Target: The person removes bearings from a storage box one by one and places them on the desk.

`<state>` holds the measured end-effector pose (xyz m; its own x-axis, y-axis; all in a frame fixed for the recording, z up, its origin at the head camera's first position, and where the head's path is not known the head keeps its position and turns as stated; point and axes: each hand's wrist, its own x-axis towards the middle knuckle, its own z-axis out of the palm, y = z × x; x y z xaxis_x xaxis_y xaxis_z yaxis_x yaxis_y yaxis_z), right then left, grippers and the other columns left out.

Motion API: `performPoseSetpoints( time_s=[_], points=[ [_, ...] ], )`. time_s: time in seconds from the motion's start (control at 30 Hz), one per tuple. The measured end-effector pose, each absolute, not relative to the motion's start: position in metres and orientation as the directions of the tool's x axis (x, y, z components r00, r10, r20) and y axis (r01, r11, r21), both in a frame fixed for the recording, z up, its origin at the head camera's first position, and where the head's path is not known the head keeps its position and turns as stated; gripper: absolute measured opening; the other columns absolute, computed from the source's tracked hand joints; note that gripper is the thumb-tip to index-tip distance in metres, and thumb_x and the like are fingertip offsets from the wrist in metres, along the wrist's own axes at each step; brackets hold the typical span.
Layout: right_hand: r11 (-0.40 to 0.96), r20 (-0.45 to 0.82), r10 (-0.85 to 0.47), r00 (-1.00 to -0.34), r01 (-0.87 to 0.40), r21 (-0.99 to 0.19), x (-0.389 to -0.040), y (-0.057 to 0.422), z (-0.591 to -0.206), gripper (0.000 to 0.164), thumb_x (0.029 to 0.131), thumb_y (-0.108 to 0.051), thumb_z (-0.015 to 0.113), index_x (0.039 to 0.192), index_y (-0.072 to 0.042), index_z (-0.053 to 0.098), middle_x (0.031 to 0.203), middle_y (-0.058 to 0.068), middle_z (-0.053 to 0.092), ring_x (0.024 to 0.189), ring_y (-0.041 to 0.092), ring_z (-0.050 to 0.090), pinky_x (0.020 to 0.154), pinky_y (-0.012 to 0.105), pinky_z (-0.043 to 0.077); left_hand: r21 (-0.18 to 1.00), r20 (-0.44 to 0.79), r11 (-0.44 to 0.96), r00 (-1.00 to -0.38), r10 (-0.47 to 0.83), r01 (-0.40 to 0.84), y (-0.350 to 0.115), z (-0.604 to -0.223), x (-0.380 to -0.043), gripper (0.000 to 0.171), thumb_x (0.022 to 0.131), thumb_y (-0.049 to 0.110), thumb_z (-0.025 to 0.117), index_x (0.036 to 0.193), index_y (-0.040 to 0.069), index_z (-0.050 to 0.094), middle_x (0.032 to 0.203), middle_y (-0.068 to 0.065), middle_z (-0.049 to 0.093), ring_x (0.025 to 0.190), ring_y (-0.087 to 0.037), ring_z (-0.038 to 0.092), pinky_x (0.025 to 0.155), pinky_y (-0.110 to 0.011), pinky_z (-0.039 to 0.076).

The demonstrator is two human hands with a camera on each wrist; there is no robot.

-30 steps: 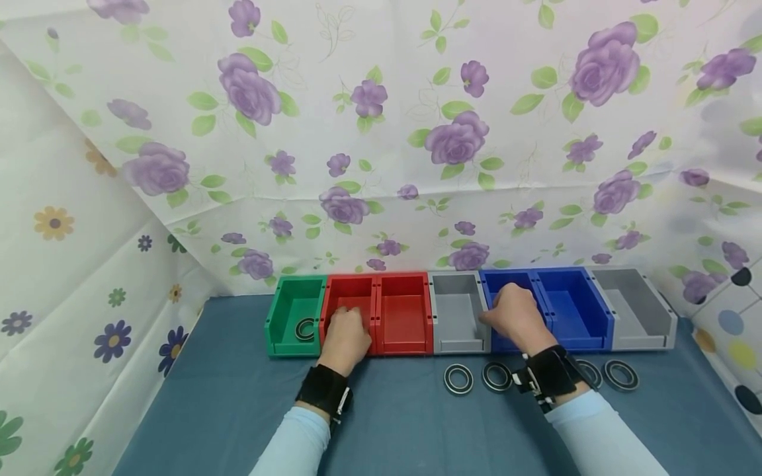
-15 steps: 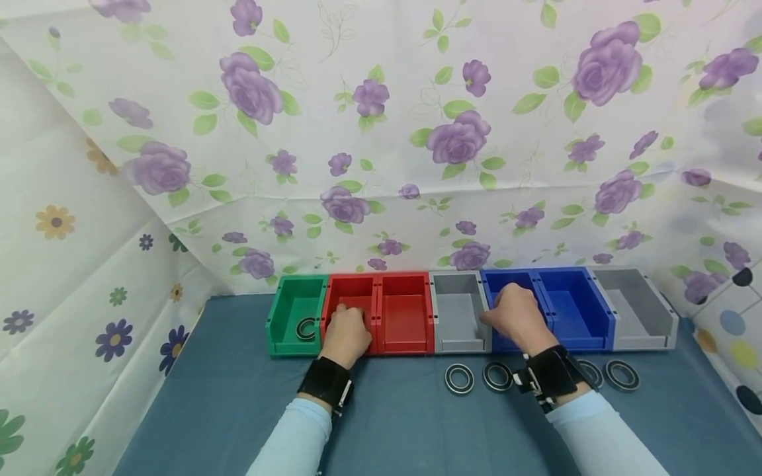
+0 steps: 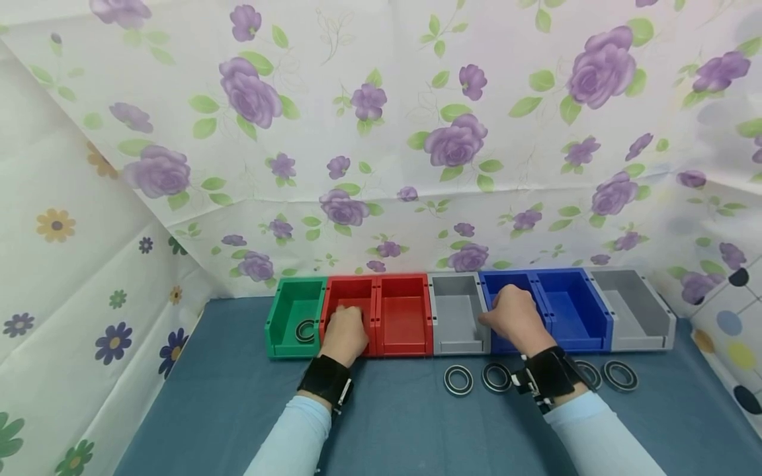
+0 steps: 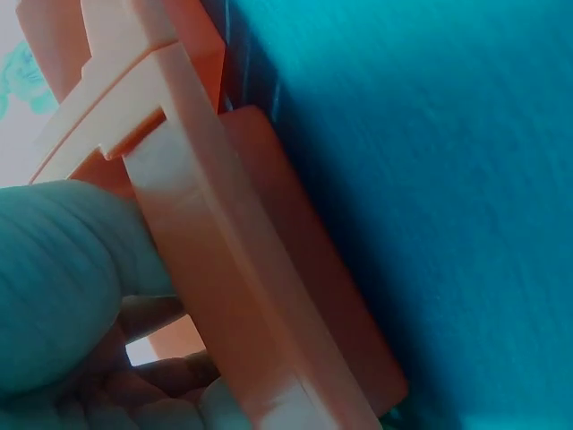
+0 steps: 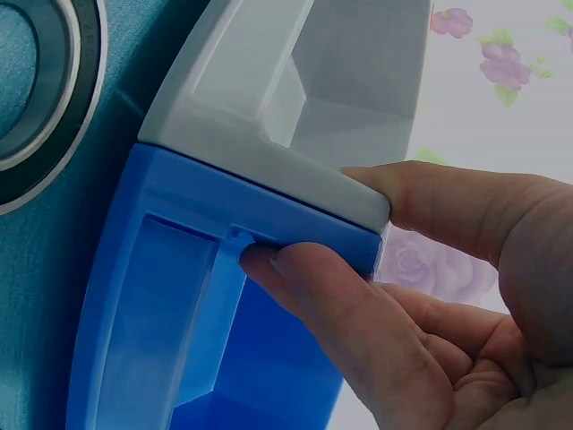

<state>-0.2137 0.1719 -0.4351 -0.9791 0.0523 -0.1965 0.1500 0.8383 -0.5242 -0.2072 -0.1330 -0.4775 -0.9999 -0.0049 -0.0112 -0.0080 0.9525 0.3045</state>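
Note:
A row of plastic bins stands against the flowered backdrop on the blue cloth. My left hand (image 3: 344, 334) grips the front wall of the left red bin (image 3: 351, 291); in the left wrist view its fingers (image 4: 63, 296) curl over the red bin's wall (image 4: 233, 296). My right hand (image 3: 514, 316) grips the left blue bin (image 3: 497, 285) where it meets the grey bin (image 3: 455, 311); the right wrist view shows its fingers (image 5: 358, 305) inside the blue bin (image 5: 179, 313) and the thumb on the grey bin's rim (image 5: 269, 152). A bearing ring (image 3: 305, 330) lies in the green bin (image 3: 294, 307).
Several bearing rings lie on the cloth in front of the bins, among them one (image 3: 458, 380) below the grey bin and one (image 3: 620, 375) at the right. A second red bin (image 3: 405, 314), a second blue bin (image 3: 574, 307) and a grey bin (image 3: 637, 307) complete the row.

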Motion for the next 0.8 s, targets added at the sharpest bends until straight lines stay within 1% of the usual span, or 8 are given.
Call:
performPoseSetpoints(
  time_s=[0.13,0.33,0.47,0.53,0.63,0.73,0.8],
  points=[
    [0.838,-0.195,0.054,-0.979,0.150,-0.524,-0.214,0.172,-0.436,0.042,0.076,-0.024,0.073,0.052,-0.013,0.040,0.052,-0.004,0.025,0.043,0.014,0.036,0.040,0.026,0.029,0.306,0.012,0.952,-1.000,-0.002,0.002,-0.134,-0.480,-0.207,0.017,0.081,0.011,0.067,0.096,0.005,0.065,0.082,-0.009,0.054,0.084,-0.024,0.048,0.070,-0.037,0.050],
    [0.837,-0.198,0.058,-0.978,0.156,-0.524,-0.214,0.172,-0.436,0.040,0.076,-0.025,0.073,0.053,-0.012,0.043,0.052,-0.003,0.027,0.045,0.016,0.041,0.042,0.027,0.032,0.319,0.074,0.948,-0.997,-0.005,0.019,-0.133,-0.483,-0.204,0.013,0.081,0.010,0.067,0.094,0.006,0.066,0.082,-0.010,0.054,0.079,-0.025,0.050,0.069,-0.039,0.049],
    [0.839,-0.197,0.055,-0.979,0.153,-0.523,-0.214,0.172,-0.435,0.040,0.076,-0.024,0.073,0.053,-0.012,0.044,0.052,-0.003,0.028,0.046,0.016,0.043,0.042,0.027,0.034,0.327,0.104,0.945,-0.995,-0.003,0.032,-0.134,-0.483,-0.201,0.008,0.078,0.010,0.069,0.085,0.008,0.064,0.080,-0.008,0.051,0.078,-0.025,0.050,0.069,-0.039,0.048],
    [0.839,-0.196,0.054,-0.979,0.151,-0.523,-0.214,0.172,-0.435,0.040,0.076,-0.024,0.074,0.052,-0.012,0.043,0.052,-0.003,0.027,0.046,0.016,0.043,0.042,0.027,0.033,0.333,0.132,0.942,-0.991,0.003,0.047,-0.136,-0.484,-0.200,0.007,0.079,0.008,0.067,0.083,0.010,0.063,0.079,-0.007,0.052,0.078,-0.024,0.050,0.068,-0.037,0.048],
    [0.838,-0.195,0.053,-0.979,0.150,-0.524,-0.215,0.172,-0.435,0.040,0.076,-0.024,0.074,0.052,-0.013,0.043,0.052,-0.003,0.027,0.046,0.016,0.042,0.042,0.027,0.033,0.365,0.182,0.928,-0.983,0.010,0.077,-0.138,-0.486,-0.199,0.016,0.078,0.006,0.067,0.093,0.008,0.064,0.082,-0.007,0.054,0.081,-0.022,0.051,0.069,-0.035,0.049],
    [0.838,-0.194,0.051,-0.980,0.148,-0.525,-0.214,0.172,-0.436,0.041,0.076,-0.024,0.073,0.052,-0.013,0.042,0.052,-0.003,0.027,0.046,0.016,0.041,0.042,0.027,0.033,0.410,0.206,0.908,-0.978,0.003,0.089,-0.139,-0.486,-0.197,0.037,0.077,0.007,0.069,0.114,0.005,0.062,0.096,-0.011,0.057,0.090,-0.023,0.053,0.075,-0.036,0.050],
    [0.838,-0.193,0.051,-0.980,0.147,-0.525,-0.214,0.172,-0.436,0.041,0.076,-0.024,0.073,0.052,-0.013,0.042,0.052,-0.003,0.026,0.045,0.015,0.040,0.041,0.027,0.032,0.430,0.211,0.899,-0.977,-0.011,0.083,-0.138,-0.485,-0.196,0.048,0.077,0.010,0.072,0.123,0.005,0.058,0.106,-0.012,0.055,0.097,-0.024,0.051,0.078,-0.036,0.050]
  ],
)
